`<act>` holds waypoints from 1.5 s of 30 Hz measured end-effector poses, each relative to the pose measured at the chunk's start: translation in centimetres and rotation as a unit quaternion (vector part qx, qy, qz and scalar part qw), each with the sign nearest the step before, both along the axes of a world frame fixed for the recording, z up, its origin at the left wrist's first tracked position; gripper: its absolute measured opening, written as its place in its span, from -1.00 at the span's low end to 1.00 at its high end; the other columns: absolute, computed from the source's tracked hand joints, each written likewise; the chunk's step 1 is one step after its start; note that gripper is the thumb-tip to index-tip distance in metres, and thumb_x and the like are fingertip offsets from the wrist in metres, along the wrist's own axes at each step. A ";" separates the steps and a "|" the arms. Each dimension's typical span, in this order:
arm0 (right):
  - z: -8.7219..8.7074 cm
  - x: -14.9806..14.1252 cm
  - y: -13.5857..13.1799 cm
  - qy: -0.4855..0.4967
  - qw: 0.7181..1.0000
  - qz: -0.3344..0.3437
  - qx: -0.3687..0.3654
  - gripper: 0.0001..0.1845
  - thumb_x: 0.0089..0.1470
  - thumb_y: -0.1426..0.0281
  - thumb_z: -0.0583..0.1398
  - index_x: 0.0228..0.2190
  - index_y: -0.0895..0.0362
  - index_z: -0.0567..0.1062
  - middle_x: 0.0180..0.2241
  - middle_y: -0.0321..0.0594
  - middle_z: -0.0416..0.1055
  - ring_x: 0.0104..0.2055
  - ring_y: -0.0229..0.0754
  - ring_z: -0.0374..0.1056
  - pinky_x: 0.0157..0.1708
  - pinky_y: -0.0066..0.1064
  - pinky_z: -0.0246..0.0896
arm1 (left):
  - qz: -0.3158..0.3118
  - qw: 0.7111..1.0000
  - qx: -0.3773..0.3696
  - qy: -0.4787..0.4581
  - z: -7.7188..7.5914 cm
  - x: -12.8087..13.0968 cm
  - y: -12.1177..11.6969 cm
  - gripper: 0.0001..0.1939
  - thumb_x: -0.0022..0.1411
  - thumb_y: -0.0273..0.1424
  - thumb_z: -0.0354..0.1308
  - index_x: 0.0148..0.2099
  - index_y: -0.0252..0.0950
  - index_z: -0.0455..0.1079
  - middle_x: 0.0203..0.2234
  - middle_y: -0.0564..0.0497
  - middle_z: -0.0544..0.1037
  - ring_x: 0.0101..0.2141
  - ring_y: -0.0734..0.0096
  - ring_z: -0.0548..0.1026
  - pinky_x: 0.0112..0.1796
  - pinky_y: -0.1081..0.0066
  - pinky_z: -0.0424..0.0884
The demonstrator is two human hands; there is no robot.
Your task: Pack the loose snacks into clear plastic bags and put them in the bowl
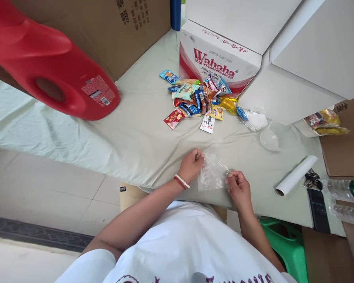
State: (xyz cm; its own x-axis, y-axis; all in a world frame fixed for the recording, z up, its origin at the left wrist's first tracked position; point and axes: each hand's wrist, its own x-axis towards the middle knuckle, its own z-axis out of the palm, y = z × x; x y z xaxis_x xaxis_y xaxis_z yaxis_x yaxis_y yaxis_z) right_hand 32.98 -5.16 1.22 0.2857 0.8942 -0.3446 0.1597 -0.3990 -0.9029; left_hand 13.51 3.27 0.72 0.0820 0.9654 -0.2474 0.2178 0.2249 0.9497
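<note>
1. Step in hand, my read: handling the thin, clear, crinkled plastic bag (212,177) by its edges, both hands on it.
2. Light fingertip pinch suits it best; film this thin probably creases or tears if yanked.
3. Draw the two sides apart evenly, just enough to take up slack. If layers cling, rubbing thumb against finger should beat tugging.
4. Work low over the bench covered in pale green cloth (147,149), away from the heap of small, multicoloured, shiny snack packets (190,98).
5. Left hand (191,166), red and white bracelets (182,182) at the wrist: fingers drawn together, pinching the bag's upper left edge.
6. Right hand (240,189): fingers curled, thumb pressed in, pinching the bag's right edge, slightly nearer the body than the left pinch.
7. Bag spans the gap between the hands, touching fingers on both sides, near the bench's front edge. Can't tell how much of it rests on the cloth.
8. Packets lie beyond the bag, apart from all fingers; white tubular roll (296,175) well off to the right.
</note>
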 end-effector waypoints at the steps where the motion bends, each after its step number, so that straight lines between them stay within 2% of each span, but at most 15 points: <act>1: 0.1 0.4 -0.1 0.007 1.000 0.023 -0.014 -0.62 0.11 -0.01 0.27 -0.34 0.03 0.40 -0.51 -0.36 0.39 -0.60 -0.27 0.14 -0.61 -0.42 0.05 | 0.013 0.999 -0.024 -0.046 -0.3 -0.3 0.1 -0.83 0.30 -0.30 0.06 -0.35 -0.21 0.30 -0.55 0.11 0.42 -0.50 0.40 0.42 -0.38 0.40 0.35; 4: 1.3 1.6 0.1 -0.054 0.995 0.082 -0.009 -0.62 0.09 0.01 0.29 -0.28 0.07 0.50 -0.43 -0.30 0.46 -0.50 -0.24 0.23 -0.49 -0.39 0.15 | 0.009 0.996 -0.037 -0.083 -0.9 -0.7 -0.2 -0.80 0.28 -0.23 0.09 -0.35 -0.21 0.30 -0.59 0.15 0.39 -0.56 0.44 0.37 -0.45 0.43 0.31; 9: 4.4 2.0 2.0 -0.208 0.971 -0.022 0.114 -0.68 0.21 0.08 0.21 -0.23 0.07 0.54 -0.32 -0.24 0.48 -0.36 -0.20 0.27 -0.34 -0.36 0.19 | 0.008 0.999 0.020 -0.028 -0.7 -0.9 -0.9 -0.77 0.30 -0.19 0.06 -0.33 -0.21 0.31 -0.60 0.17 0.35 -0.56 0.46 0.31 -0.47 0.44 0.24; 11: 4.5 1.5 3.2 -0.206 0.970 0.002 0.125 -0.66 0.17 0.09 0.26 -0.14 0.05 0.54 -0.18 -0.20 0.50 -0.37 -0.22 0.27 -0.34 -0.35 0.21 | 0.002 0.999 0.030 -0.030 -0.7 -1.0 -0.9 -0.75 0.32 -0.18 0.04 -0.33 -0.22 0.32 -0.59 0.15 0.36 -0.55 0.45 0.31 -0.45 0.43 0.25; 14: 2.8 0.2 5.1 -0.147 0.984 0.053 0.090 -0.41 0.00 0.09 0.37 0.03 0.04 0.49 0.00 -0.14 0.47 -0.47 -0.30 0.19 -0.42 -0.36 0.19 | -0.039 0.997 0.028 -0.061 -0.8 -1.2 -0.9 -0.70 0.35 -0.15 0.02 -0.30 -0.23 0.39 -0.55 0.11 0.46 -0.51 0.43 0.39 -0.40 0.42 0.30; 17: 0.5 -1.1 6.4 -0.059 0.994 0.080 0.052 -0.50 -0.02 0.08 0.36 -0.10 0.09 0.52 -0.26 -0.26 0.50 -0.53 -0.32 0.11 -0.50 -0.40 0.09 | -0.099 0.990 0.019 -0.098 -1.0 -1.4 -1.0 -0.67 0.37 -0.14 -0.01 -0.21 -0.25 0.46 -0.46 0.05 0.54 -0.45 0.40 0.45 -0.36 0.41 0.35; 20: -0.1 -2.1 6.8 -0.044 0.995 0.070 0.053 -0.68 0.05 0.10 0.29 -0.37 0.11 0.50 -0.54 -0.40 0.30 -0.52 -0.30 0.08 -0.49 -0.42 0.01 | -0.021 0.998 0.044 -0.049 -0.5 -1.9 -1.4 -0.71 0.26 -0.19 0.12 -0.07 -0.26 0.41 -0.30 -0.01 0.55 -0.36 0.37 0.48 -0.32 0.40 0.38; 23: 0.9 -2.9 6.7 -0.087 0.994 0.024 0.063 -0.70 0.09 0.12 0.26 -0.39 0.11 0.49 -0.55 -0.41 0.25 -0.50 -0.30 0.08 -0.45 -0.43 0.02 | 0.079 0.992 0.068 0.066 0.6 -2.3 -2.2 -0.72 0.19 -0.17 0.22 -0.17 -0.24 0.34 -0.34 0.02 0.50 -0.38 0.39 0.43 -0.32 0.40 0.34; 26: 1.8 -3.5 6.5 -0.101 0.993 0.005 0.068 -0.71 0.10 0.13 0.25 -0.38 0.12 0.50 -0.53 -0.40 0.27 -0.48 -0.29 0.11 -0.43 -0.42 0.04 | 0.006 0.992 0.031 0.120 1.7 -2.2 -3.1 -0.66 0.33 -0.04 0.06 -0.28 -0.22 0.31 -0.48 0.09 0.44 -0.48 0.41 0.39 -0.36 0.38 0.27; 28: 1.9 -3.7 6.4 -0.093 0.993 0.004 0.074 -0.71 0.10 0.13 0.25 -0.37 0.12 0.50 -0.52 -0.39 0.30 -0.46 -0.29 0.13 -0.41 -0.42 0.06 | -0.017 0.989 0.007 0.145 1.9 -1.7 -3.2 -0.63 0.28 -0.01 0.14 -0.17 -0.23 0.34 -0.41 0.05 0.50 -0.45 0.37 0.43 -0.35 0.37 0.25; 30: 1.6 -3.8 6.3 -0.079 0.994 0.005 0.076 -0.71 0.09 0.13 0.26 -0.38 0.12 0.50 -0.51 -0.38 0.30 -0.46 -0.29 0.14 -0.41 -0.42 0.07 | -0.011 0.987 -0.014 0.158 1.7 -1.2 -2.9 -0.59 0.16 -0.11 0.28 -0.06 -0.25 0.36 -0.38 0.04 0.52 -0.42 0.34 0.44 -0.35 0.37 0.24; 33: 1.2 -3.0 6.2 -0.028 0.998 -0.010 0.059 -0.70 0.04 0.12 0.29 -0.41 0.11 0.47 -0.55 -0.42 0.24 -0.51 -0.31 0.06 -0.48 -0.43 0.00 | -0.021 0.996 -0.053 0.069 1.1 -1.0 -1.9 -0.82 0.17 -0.28 0.23 -0.23 -0.26 0.41 -0.57 0.12 0.40 -0.50 0.40 0.37 -0.40 0.40 0.20; 39: 1.0 0.0 6.3 0.093 0.992 -0.087 -0.022 -0.59 -0.16 0.11 0.40 -0.41 0.09 0.41 -0.61 -0.50 0.16 -0.64 -0.41 -0.20 -0.64 -0.43 -0.39 | 0.083 0.977 -0.095 -0.174 1.4 -5.1 -0.8 -0.64 0.05 -0.08 0.30 -0.31 -0.26 0.38 -0.64 0.22 0.26 -0.61 0.57 0.18 -0.54 0.50 0.09; 42: 0.9 1.1 6.3 0.090 0.991 -0.097 -0.020 -0.57 -0.22 0.11 0.42 -0.41 0.08 0.42 -0.63 -0.51 0.14 -0.64 -0.41 -0.19 -0.65 -0.44 -0.41 | 0.127 0.975 -0.096 -0.155 1.4 -8.3 -1.3 -0.58 0.01 -0.03 0.33 -0.31 -0.25 0.36 -0.65 0.23 0.24 -0.62 0.58 0.16 -0.57 0.51 0.08; 45: 0.5 1.7 6.2 0.070 0.996 -0.057 -0.018 -0.59 -0.18 0.09 0.42 -0.42 0.09 0.46 -0.65 -0.48 0.14 -0.62 -0.37 -0.09 -0.64 -0.45 -0.31 | 0.121 0.988 -0.082 -0.051 1.2 -11.3 -2.4 -0.61 0.08 -0.02 0.26 -0.30 -0.25 0.39 -0.63 0.20 0.25 -0.60 0.54 0.19 -0.55 0.50 0.11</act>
